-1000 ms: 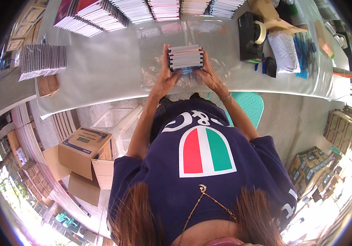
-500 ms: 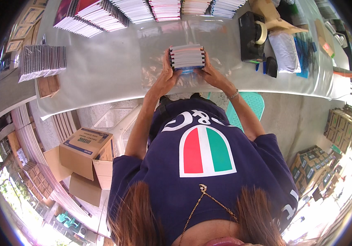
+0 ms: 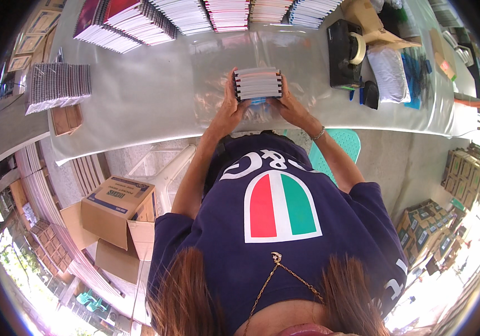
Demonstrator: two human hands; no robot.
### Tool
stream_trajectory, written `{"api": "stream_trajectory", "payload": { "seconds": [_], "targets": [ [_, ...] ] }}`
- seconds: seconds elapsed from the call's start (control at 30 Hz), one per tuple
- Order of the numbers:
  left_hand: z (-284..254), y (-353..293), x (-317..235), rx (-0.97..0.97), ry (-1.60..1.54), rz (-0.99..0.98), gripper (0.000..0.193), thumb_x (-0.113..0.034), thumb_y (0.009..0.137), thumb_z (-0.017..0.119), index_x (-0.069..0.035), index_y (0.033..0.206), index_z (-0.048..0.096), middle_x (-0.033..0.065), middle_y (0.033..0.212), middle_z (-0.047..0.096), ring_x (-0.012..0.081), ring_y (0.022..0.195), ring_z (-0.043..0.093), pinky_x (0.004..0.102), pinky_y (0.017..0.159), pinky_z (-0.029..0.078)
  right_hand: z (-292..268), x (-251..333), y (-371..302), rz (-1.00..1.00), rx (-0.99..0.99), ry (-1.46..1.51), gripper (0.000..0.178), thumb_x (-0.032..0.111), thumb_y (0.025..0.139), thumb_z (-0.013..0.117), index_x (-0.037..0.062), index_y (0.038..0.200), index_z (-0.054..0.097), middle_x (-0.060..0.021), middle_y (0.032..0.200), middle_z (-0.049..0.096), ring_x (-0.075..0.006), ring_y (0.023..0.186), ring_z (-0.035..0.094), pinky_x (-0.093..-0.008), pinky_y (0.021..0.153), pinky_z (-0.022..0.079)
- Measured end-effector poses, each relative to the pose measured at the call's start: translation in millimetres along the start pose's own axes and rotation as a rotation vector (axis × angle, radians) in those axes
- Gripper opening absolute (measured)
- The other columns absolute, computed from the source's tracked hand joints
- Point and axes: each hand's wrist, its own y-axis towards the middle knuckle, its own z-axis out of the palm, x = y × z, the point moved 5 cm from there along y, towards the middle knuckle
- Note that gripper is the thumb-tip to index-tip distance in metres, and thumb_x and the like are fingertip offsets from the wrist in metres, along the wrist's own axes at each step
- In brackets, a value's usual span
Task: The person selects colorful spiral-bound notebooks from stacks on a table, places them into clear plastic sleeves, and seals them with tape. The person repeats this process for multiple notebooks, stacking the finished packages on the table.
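Between my two hands is a small stack of notebooks (image 3: 258, 85), their white page edges facing up and dark bits along both sides. A strip of blue shows at the stack's near edge. My left hand (image 3: 231, 106) is wrapped round its left side, and my right hand (image 3: 291, 106) presses on the right side. Under and around the stack lies a clear plastic sheet (image 3: 206, 73) on the grey-covered table (image 3: 139, 95). The undersides of the notebooks are hidden.
Along the far edge stand rows of spiral notebooks (image 3: 192, 15). Another notebook pile (image 3: 58, 87) is at the left. A black tape dispenser (image 3: 342, 56) and a white plastic packet (image 3: 388, 74) lie right. An open cardboard box (image 3: 118, 201) sits below left, near a green stool (image 3: 340, 148).
The stack and both hands have shifted slightly toward me and to the right. The stack has tipped a little, so less of the blue strip shows. Both hands keep their hold.
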Motion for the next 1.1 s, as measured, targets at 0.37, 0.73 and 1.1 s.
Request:
{"api": "stream_trajectory", "payload": {
  "seconds": [0.37, 0.73, 1.1],
  "targets": [
    [-29.5, 40.6, -29.4, -0.073, -0.408, -0.315, 0.093, -0.03, 0.081, 0.073, -0.002, 0.151, 0.017, 0.0168, 0.143, 0.039, 0.0295, 0.131, 0.039, 0.0416, 0.112, 0.026, -22.7, 21.6, 28.0, 0.159, -0.033, 0.563, 0.063, 0.016, 0.084, 0.069, -0.0029, 0.138, 0.042, -0.0125, 0.128, 0.056, -0.0202, 0.121, 0.051, -0.0341, 0.104, 0.038],
    [-21.2, 58.3, 25.2, -0.037, -0.417, -0.478, 0.087, -0.038, 0.076, 0.074, 0.007, 0.141, 0.036, 0.0213, 0.134, 0.037, 0.0316, 0.124, 0.046, 0.0408, 0.103, 0.04, -18.9, 20.8, 19.0, 0.199, -0.172, 0.538, 0.057, 0.025, 0.086, 0.067, -0.0101, 0.128, 0.053, -0.0138, 0.119, 0.062, -0.0194, 0.109, 0.058, -0.0285, 0.097, 0.042],
    [-20.5, 46.3, 26.8, -0.165, -0.123, -0.446, 0.085, -0.046, 0.079, 0.071, -0.001, 0.144, 0.04, 0.0149, 0.114, 0.038, 0.0326, 0.119, 0.045, 0.0406, 0.102, 0.04, -11.9, -4.9, 21.9, 0.208, -0.374, 0.209, 0.057, 0.03, 0.082, 0.071, -0.0108, 0.12, 0.06, -0.0157, 0.092, 0.069, -0.0167, 0.084, 0.064, -0.0286, 0.078, 0.05]
  ]
}}
